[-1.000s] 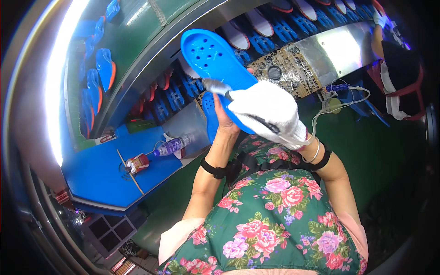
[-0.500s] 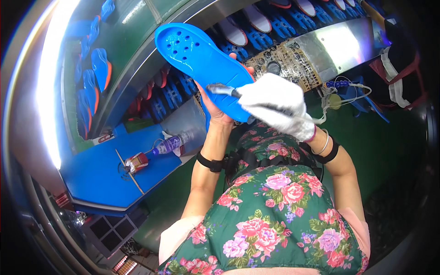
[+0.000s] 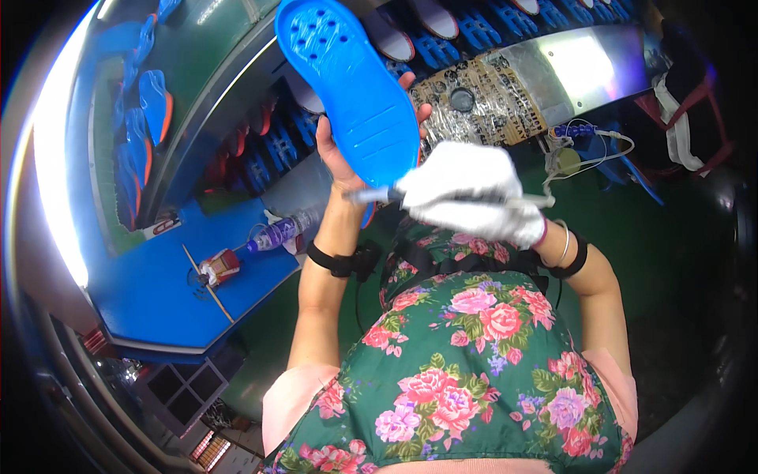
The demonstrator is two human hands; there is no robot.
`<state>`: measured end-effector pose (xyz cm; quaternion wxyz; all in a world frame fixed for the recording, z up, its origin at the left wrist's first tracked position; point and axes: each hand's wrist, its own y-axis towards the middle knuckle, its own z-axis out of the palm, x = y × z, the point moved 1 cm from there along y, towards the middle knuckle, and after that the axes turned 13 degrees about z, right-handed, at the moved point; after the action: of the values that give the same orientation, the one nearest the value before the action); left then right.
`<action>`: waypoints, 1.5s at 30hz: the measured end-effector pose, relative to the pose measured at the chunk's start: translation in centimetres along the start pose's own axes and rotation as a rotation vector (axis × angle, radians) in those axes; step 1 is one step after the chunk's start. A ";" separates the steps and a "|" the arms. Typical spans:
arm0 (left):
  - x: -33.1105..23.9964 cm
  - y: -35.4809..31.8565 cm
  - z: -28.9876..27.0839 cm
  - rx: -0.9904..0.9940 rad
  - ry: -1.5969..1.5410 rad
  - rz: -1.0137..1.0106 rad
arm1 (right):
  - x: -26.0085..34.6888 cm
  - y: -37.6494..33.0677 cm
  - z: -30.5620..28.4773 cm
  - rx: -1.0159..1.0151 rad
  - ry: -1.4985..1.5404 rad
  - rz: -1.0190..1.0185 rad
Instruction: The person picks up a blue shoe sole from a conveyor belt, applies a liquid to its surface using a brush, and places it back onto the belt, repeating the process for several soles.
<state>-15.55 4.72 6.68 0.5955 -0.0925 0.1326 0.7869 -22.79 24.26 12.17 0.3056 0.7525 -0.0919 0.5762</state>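
Note:
A blue shoe sole (image 3: 371, 118) is held up in front of me, its holed end pointing far left and wet-looking streaks shining around the holes. My left hand (image 3: 339, 154), bare, grips it from beneath, with fingertips showing along both edges. My right hand (image 3: 470, 193), in a white glove, is closed around a brush (image 3: 371, 195) with a pale, motion-blurred head. That head lies over my left wrist, just beyond the sole's near end; whether it touches anything I cannot tell.
Several blue soles with orange edges (image 3: 156, 107) sit on a green surface at left. A blue table (image 3: 150, 300) carries a purple-labelled bottle (image 3: 276, 231) and a small red container (image 3: 219, 267). Blue racks with soles (image 3: 478, 28) line the far side, behind a taped metal ledge (image 3: 489, 99).
The brush has moved from the middle of the sole, down and left past its near end. My left hand has tilted the sole more upright and shifted it slightly away.

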 end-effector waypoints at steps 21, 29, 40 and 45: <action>-2.4 1.2 1.5 0.086 0.251 -0.351 | 1.5 -2.7 0.3 0.178 -0.171 -0.121; -3.4 1.5 1.3 0.115 0.183 -0.388 | 0.7 -2.3 -0.8 0.206 -0.306 -0.153; -3.1 1.3 0.6 0.149 0.050 -0.310 | 1.6 -0.8 0.8 0.159 0.057 0.008; -2.8 1.1 0.1 0.074 -0.025 -0.261 | 0.8 -0.5 1.4 0.032 0.001 0.070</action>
<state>-15.85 1.88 7.73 0.6975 -0.0769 0.1410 0.6983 -21.15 24.02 12.52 0.2732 0.7533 -0.1088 0.5882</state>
